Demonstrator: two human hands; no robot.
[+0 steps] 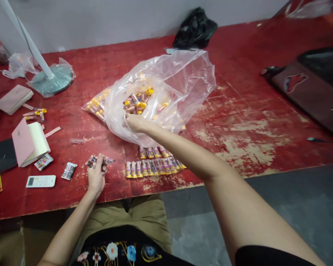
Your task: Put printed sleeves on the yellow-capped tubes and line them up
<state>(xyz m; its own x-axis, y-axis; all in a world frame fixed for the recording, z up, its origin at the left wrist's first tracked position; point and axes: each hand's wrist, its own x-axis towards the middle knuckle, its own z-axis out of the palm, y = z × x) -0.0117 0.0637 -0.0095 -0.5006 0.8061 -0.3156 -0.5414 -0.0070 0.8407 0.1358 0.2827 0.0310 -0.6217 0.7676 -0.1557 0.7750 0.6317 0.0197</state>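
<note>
My left hand [96,178] is closed on a bunch of small printed wrappers [92,161], low over the table's front part. My right hand [135,123] is at the lower rim of a large clear plastic bag [183,79], its fingers bent and partly hidden against the plastic. Inside the bag's mouth lie many small tubes with yellow caps [140,99]. In front of the bag, similar tubes stand or lie side by side in two rows [151,167]; my right forearm passes over their right end.
On the red worn table [244,147], to the left, are a white remote [40,181], two small packets [69,170], an open notebook [39,142], a dark phone [5,154] and a lamp base [52,79]. A black bag [195,27] sits behind; a dark reddish bag [313,88] lies right.
</note>
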